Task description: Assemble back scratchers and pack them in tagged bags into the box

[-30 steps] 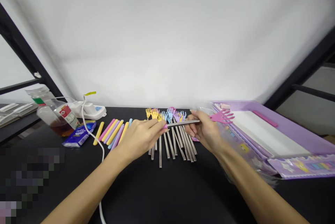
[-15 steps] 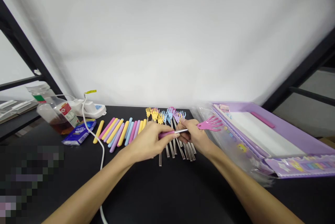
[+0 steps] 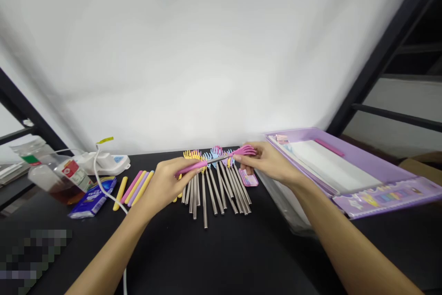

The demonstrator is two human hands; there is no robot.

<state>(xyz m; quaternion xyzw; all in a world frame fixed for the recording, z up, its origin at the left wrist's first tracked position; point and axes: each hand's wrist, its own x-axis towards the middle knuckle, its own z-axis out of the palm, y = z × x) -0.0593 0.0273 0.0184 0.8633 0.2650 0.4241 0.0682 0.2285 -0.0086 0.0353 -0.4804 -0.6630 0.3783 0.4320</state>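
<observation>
A pink back scratcher (image 3: 221, 159) with a metal rod spans my two hands above the table. Wrapped around its pink handle is my left hand (image 3: 169, 182). My right hand (image 3: 272, 161) is closed at the hand-shaped head, its thumb against the rod's end there. Beneath lie several metal-rod back scratchers (image 3: 214, 189) side by side, with yellow, blue, purple and pink heads pointing to the wall. Loose yellow, pink and purple handle sleeves (image 3: 140, 187) lie left, partly hidden by my left hand. Below my right fingers is a small pink card (image 3: 249, 178).
On the right, an open purple box (image 3: 397, 180) stands beside clear plastic wrap (image 3: 293, 214). At left are a bottle (image 3: 58, 180) of dark liquid, a blue packet (image 3: 93, 198) and a white power strip (image 3: 117, 164), whose cable (image 3: 107, 191) crosses the table.
My right hand has shifted its hold from the rod to the back scratcher's head, which stuck out beyond it before. The view has turned somewhat, and the pink card now shows.
</observation>
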